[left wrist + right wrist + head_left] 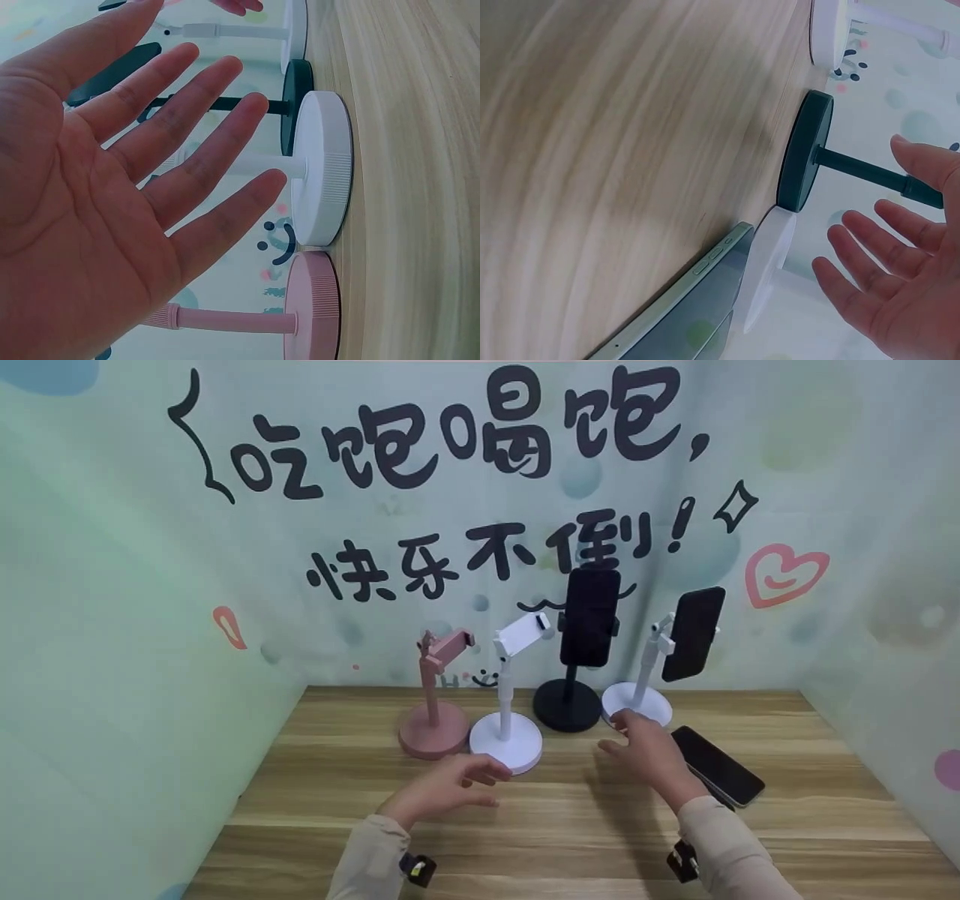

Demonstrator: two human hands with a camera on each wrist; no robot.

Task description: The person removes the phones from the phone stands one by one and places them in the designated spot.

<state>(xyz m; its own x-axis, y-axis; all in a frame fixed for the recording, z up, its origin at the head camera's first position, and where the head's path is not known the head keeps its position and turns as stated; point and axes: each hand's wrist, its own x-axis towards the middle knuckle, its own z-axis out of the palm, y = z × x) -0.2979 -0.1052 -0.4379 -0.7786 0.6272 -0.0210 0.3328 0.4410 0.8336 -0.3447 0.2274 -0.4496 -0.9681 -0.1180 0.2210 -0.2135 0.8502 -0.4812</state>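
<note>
My left hand hovers before the white phone stand, its fingers spread and holding nothing. To that stand's left is a pink phone stand with a bare clamp. My right hand, fingers loosely extended, hangs over the table in front of a second white phone stand, which bears a dark phone. Between the white stands a black phone stand carries another phone upright. A third phone lies flat beside my right wrist; its edge shows in the right wrist view.
The wood-grain table ends at a printed fabric backdrop with large dark lettering. Fabric side walls close in at left and right. The stands' round bases stand close together in a row near the back edge.
</note>
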